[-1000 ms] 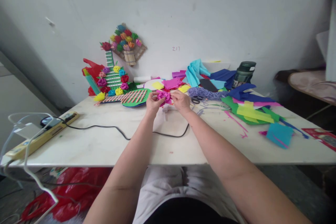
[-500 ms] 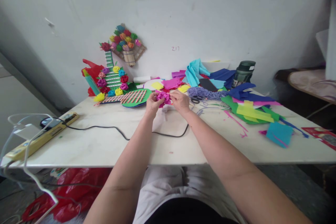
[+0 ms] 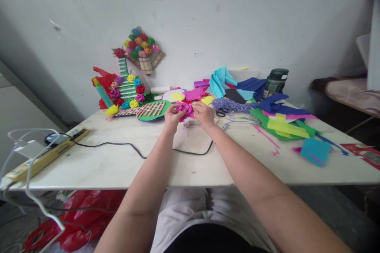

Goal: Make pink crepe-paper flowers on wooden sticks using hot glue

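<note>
Little has shifted in 1 second: left hand (image 3: pixel 171 115) and right hand (image 3: pixel 203 113) still pinch the pink paper flower (image 3: pixel 185 110), fingers apparently closed on it; too hard a squeeze could crush or tear its petals.

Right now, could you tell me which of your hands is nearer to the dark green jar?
The right. The right hand is left of the dark green jar; the left hand is farther left still, beyond the pink paper flower.

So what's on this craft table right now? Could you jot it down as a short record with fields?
left hand: left hand grips pink paper flower
right hand: right hand pinches the same flower
surface: white table
left side: power strip, black cable
back: flower crafts
right side: paper scraps, dark jar
</note>
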`<state>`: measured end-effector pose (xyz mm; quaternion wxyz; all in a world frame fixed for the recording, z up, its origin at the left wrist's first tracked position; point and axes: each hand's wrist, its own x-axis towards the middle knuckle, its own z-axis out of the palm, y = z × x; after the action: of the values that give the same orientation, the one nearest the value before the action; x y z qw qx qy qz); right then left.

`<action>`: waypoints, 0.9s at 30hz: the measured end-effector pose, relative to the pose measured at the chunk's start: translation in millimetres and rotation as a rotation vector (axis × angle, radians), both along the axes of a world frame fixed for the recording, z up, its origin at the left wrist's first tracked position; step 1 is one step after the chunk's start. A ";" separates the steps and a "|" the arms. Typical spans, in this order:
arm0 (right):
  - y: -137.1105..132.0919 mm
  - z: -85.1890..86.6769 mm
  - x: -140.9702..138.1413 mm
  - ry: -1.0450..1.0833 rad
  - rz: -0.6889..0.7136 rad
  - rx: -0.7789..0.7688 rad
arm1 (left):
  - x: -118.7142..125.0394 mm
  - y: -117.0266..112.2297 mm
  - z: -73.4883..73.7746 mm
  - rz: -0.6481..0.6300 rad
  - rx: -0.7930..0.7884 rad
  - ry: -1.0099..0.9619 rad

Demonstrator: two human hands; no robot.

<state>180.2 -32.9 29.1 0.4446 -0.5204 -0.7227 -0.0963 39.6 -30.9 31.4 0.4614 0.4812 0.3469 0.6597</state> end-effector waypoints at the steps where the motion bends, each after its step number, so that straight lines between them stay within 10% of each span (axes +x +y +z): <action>1: -0.9 0.7 0.3 -0.025 -0.004 0.008 | 0.6 0.0 0.0 -0.017 -0.026 -0.028; 27: -0.2 -1.0 6.5 -0.154 0.026 0.071 | -3.9 0.0 0.9 -0.018 0.137 -0.084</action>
<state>186.7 -33.0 28.1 0.4071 -0.4861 -0.7575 -0.1555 35.7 -30.9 32.3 0.4476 0.4864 0.2770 0.6974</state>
